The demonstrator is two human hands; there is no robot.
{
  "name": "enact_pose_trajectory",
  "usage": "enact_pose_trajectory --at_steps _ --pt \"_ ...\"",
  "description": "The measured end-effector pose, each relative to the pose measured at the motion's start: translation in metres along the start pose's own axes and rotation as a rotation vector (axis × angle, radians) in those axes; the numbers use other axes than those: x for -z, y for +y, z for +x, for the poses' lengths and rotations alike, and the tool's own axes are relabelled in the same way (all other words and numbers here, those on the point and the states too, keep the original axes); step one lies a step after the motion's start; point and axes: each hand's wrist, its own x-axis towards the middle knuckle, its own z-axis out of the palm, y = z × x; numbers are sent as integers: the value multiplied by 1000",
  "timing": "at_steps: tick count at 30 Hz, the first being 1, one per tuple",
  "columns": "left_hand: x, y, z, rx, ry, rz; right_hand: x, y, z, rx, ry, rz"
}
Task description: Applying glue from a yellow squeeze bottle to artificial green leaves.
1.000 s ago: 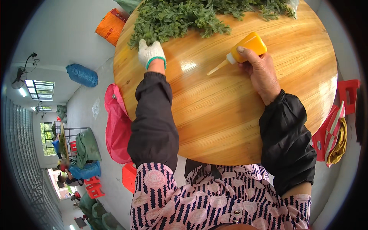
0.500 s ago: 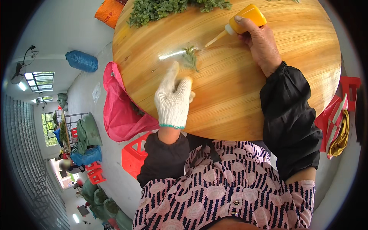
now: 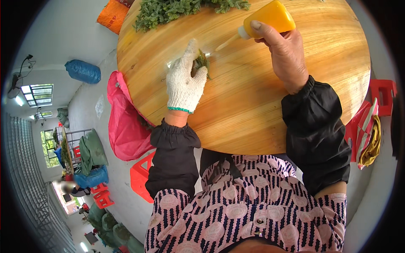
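Observation:
On the round wooden table [image 3: 244, 109] a small green artificial sprig [image 3: 203, 60] lies partly hidden by my left hand [image 3: 186, 80]. That hand wears a white knitted glove with a green cuff. Its forefinger stretches forward and its thumb stands apart, with the sprig showing in the gap. My bare right hand [image 3: 287, 55] is wrapped round a yellow squeeze bottle [image 3: 272, 19]. The bottle is tilted, and its long pale nozzle [image 3: 228, 42] points down to the left, its tip a little right of the sprig.
A heap of green sprigs [image 3: 168, 14] covers the table's far edge. Beside the table hang a pink bag [image 3: 126, 122] on the left and striped cloth [image 3: 366, 133] on the right. Red stools [image 3: 142, 177] stand close by. A blue bundle [image 3: 83, 71] lies on the floor.
My left hand has moved forward over the sprig, covering part of it. My right hand has shifted slightly left with the bottle, and the nozzle tip is nearer the left hand.

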Motion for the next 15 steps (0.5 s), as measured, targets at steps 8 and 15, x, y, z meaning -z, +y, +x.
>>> enact_pose_trajectory --at_steps 8,15 --pt "-7 1 -2 62 117 92 -39 -16 -36 75 -117 -147" --pt "-8 15 3 22 163 201 -47 -2 -40 197 -105 -180"
